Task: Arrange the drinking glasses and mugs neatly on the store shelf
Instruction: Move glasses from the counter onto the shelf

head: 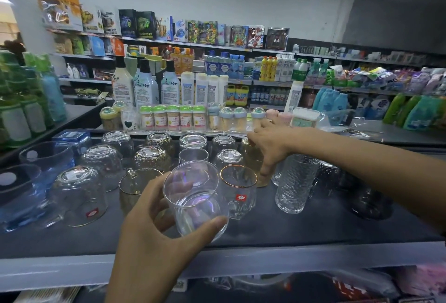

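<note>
My left hand [154,225] grips a clear round tumbler [195,200], tilted toward me above the front of the dark shelf [301,228]. My right hand [270,143] reaches across the shelf and closes around a yellowish upturned glass [251,152] in the back rows. Just behind the tumbler stands an upright gold-rimmed mug [241,191] with a red label. A tall textured glass [295,182] stands under my right forearm. Several clear glasses sit upside down in rows on the left and middle of the shelf.
Blue tinted glass containers [45,158] stand at the shelf's left end and dark glasses [369,201] at its right. Small jars with green and blue lids [173,117] line the ledge behind. Bottles and boxes fill the far store shelves.
</note>
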### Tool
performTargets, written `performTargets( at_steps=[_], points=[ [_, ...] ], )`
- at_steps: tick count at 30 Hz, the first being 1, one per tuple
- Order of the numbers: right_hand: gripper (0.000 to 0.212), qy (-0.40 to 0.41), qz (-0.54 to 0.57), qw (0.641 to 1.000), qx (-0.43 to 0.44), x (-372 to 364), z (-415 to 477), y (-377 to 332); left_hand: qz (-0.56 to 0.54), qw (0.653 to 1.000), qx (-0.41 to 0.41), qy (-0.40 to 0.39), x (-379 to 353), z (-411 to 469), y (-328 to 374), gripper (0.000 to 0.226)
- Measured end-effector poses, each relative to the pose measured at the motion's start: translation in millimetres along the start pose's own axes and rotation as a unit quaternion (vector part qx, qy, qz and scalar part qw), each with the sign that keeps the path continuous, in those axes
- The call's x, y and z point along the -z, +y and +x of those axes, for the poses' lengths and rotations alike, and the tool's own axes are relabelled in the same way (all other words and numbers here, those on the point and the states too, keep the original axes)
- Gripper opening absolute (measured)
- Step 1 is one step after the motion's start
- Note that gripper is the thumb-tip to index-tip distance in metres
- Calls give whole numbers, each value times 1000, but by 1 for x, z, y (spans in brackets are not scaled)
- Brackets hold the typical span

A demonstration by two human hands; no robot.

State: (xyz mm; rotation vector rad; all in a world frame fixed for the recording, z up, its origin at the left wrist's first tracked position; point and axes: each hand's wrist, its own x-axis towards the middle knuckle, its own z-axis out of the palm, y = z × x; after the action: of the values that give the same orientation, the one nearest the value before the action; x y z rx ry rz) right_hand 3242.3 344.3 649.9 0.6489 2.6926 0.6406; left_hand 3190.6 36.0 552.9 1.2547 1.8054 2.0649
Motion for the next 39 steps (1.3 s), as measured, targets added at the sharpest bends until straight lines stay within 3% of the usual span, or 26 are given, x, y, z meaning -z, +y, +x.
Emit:
performTargets(
  at_steps=[3, 9, 18, 23, 25, 27, 30, 33, 35, 39],
  points=[
    [88, -11, -26, 1000, -7, -1, 3, -2, 5, 1000, 7, 6, 0, -1, -3, 77],
    [108, 0, -24, 999, -22, 0, -1, -8, 18, 999, 29, 10, 2, -10, -6, 82],
    [78, 48, -2, 998, -37, 3, -20, -12, 17, 998, 63, 27, 18, -23, -9, 86],
    [61, 179, -20, 983, -31, 24, -58, -31, 29, 997, 68, 17, 36, -29, -6, 83],
    [50, 261, 61, 963, -3, 26, -83, -55, 22, 997, 69, 16, 46, -32, -5, 80],
    [42, 315, 227, 920, 44, 25, -112, -95, 20, 997, 63, 24, 57, -36, -6, 80],
    [36, 346, 447, 819, 93, 8, -147, -167, 13, 997, 61, 38, 74, -42, -5, 78],
    [63, 264, 661, 689, 135, -12, -165, -229, -1, 997, 73, 14, 88, -48, -5, 79],
    [79, 202, 743, 621, 146, -22, -166, -256, -8, 997, 72, -4, 92, -51, -5, 74],
    [88, 191, 851, 483, 69, -36, -163, -283, -34, 994, 91, -47, 84, -53, -7, 69]
  ],
)
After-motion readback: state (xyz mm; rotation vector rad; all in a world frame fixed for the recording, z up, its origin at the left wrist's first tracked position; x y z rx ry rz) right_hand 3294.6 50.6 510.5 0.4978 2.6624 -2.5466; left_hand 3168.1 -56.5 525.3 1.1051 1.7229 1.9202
